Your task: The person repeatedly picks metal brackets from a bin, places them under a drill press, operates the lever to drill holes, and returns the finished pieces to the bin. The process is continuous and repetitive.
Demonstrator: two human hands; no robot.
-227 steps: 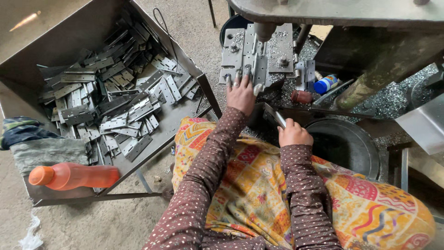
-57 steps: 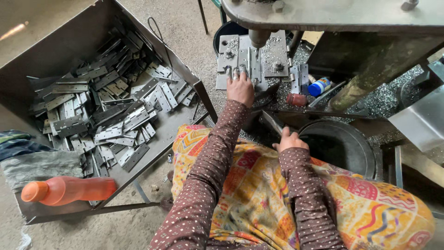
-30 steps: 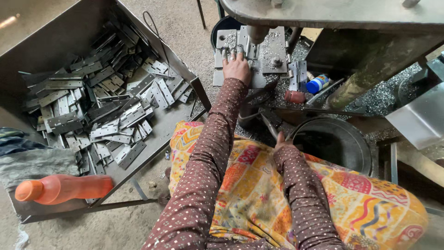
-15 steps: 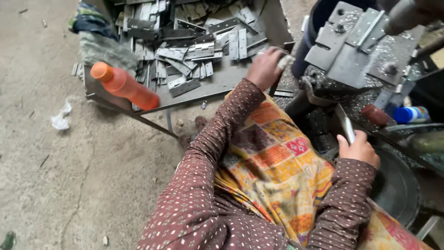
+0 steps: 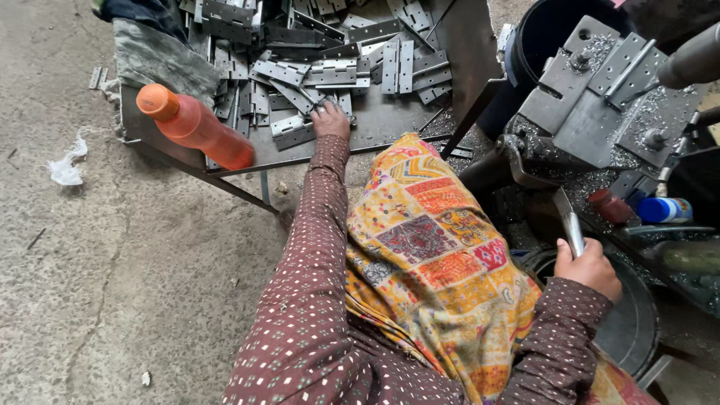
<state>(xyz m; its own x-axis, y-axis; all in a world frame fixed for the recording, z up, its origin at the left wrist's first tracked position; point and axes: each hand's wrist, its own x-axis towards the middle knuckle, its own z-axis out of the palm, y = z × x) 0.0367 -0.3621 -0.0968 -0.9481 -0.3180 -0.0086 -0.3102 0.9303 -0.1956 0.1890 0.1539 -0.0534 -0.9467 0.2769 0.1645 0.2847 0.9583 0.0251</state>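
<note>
My left hand (image 5: pixel 331 120) closes on a flat grey metal hinge plate (image 5: pixel 294 136) at the tray's (image 5: pixel 390 124) near edge, right hand (image 5: pixel 587 266) clamped on the steel lever (image 5: pixel 570 223); next, lift clear.

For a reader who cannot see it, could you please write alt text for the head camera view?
The left hand reaches into a metal tray heaped with flat metal hinges, while the right hand grips a metal lever beside a press machine. An orange bottle lies on the tray's edge.
</note>
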